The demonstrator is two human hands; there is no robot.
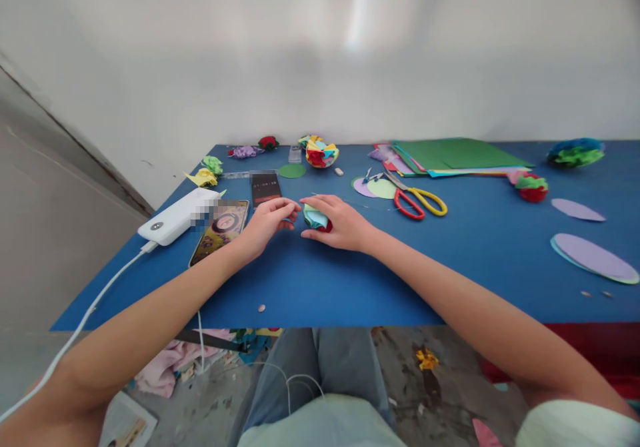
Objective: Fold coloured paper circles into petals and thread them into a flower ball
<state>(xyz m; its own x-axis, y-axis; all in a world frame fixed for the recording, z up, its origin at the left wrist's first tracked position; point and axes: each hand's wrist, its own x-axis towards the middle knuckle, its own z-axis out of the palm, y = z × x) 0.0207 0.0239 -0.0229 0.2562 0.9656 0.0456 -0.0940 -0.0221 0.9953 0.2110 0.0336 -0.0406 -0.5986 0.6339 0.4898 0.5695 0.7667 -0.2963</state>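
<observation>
Forearms (465,300) cross the table edge (340,320), room between, right grip (344,223) clasping a paper flower (315,217), left grip (270,221) bunched beside it.

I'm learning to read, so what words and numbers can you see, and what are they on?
"01:09:38", last digit blurry: on the black phone.
Anything smaller there: too blurred.
White power bank: a round mark, no readable letters.
Colourful phone: nothing readable.

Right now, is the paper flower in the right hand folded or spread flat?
Folded. The paper flower in the right hand shows bunched, creased light-blue layers with red beside them, not a flat sheet.
</observation>
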